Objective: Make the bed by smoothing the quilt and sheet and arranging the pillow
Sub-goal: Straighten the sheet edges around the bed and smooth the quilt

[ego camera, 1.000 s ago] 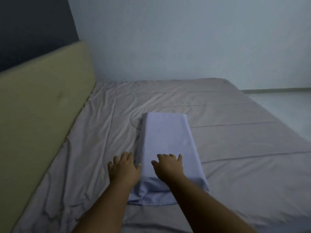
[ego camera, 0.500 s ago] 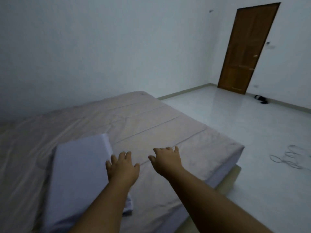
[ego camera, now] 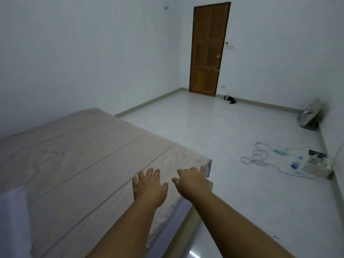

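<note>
Stretching out palm-down, the L hand (ego camera: 149, 187) & R hand (ego camera: 191, 181) are over the sheet (ego camera: 83, 155), near the bed (ego camera: 208, 167) corner. Fingers (ego camera: 149, 173) are spread wide, holding nothing; can't tell if they touch the cloth. The sheet lies right under the fingers. The pillow (ego camera: 13, 220) sits far left of the fingers, nearer the person. A door (ego camera: 208, 49) stands far past the fingertips.

Pale pink-beige sheet (ego camera: 78, 157), plain; lavender pillow (ego camera: 13, 220) lower left; brown wooden door (ego camera: 208, 49); white glossy floor (ego camera: 214, 131).
</note>
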